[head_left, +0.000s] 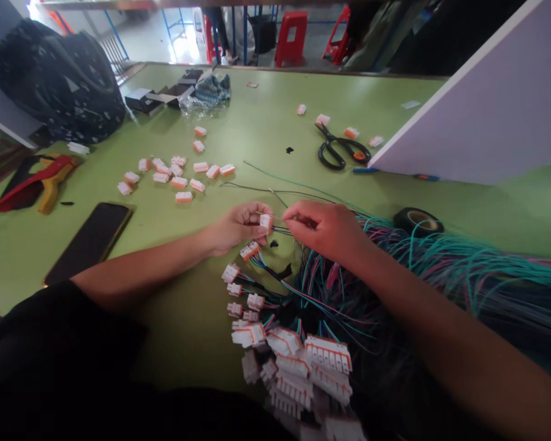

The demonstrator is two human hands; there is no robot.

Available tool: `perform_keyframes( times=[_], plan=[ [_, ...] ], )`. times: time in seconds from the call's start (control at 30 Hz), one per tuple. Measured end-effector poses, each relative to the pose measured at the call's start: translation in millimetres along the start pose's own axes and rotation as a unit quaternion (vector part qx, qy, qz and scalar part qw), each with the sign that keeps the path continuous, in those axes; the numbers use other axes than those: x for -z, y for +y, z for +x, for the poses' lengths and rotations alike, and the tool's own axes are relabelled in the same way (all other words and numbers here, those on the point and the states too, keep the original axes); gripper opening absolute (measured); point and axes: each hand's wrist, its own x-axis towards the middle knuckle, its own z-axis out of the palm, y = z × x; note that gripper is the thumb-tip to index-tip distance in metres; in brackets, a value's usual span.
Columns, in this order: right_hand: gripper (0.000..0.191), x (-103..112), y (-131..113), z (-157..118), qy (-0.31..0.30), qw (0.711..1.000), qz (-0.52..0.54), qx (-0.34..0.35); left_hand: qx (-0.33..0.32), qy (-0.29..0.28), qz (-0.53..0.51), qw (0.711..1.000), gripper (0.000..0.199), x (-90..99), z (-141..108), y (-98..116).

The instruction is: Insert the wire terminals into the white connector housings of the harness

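Between the fingers of my left hand [239, 228] is a small white and orange wire connector [266, 222]. Dark wires [282, 230] run from its right side. My right hand [326, 228] pinches a thin wire [278, 218] close to the connector; its far end is too small to make out. Just below, another connector [250, 250] with colored wires lies on the green table [188, 251]. A pile of wired connectors [328, 355] spreads toward my body. Under my right forearm runs a thick bundle of teal, pink and dark wires [436, 269].
Loose connectors [179, 182] are scattered at left center. A phone [92, 242] and red-yellow pliers [39, 184] lie at left. Black scissors [342, 150] and black tape [417, 222] are at right, beside a white panel [487, 110]. A dark bag [59, 82] stands back left.
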Motion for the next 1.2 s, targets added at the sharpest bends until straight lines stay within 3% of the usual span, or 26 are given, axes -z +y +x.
perform_keyframes(
  times=[0.73,0.97,1.2],
  plan=[
    [0.02,-4.2,-0.8,-4.9,0.046,0.997,-0.051,0.018,0.006,-0.021,0.006,1.0,0.025,0.7,0.5,2.7],
    [0.021,-2.9,-1.9,-5.2,0.046,0.997,-0.051,0.018,0.01,-0.008,0.0,1.0,0.026,-0.6,0.5,2.2],
    [0.022,-6.4,-2.3,-6.8,0.058,0.989,-0.124,0.046,0.017,0.01,-0.003,1.0,0.025,-5.0,-0.2,3.3]
  ],
)
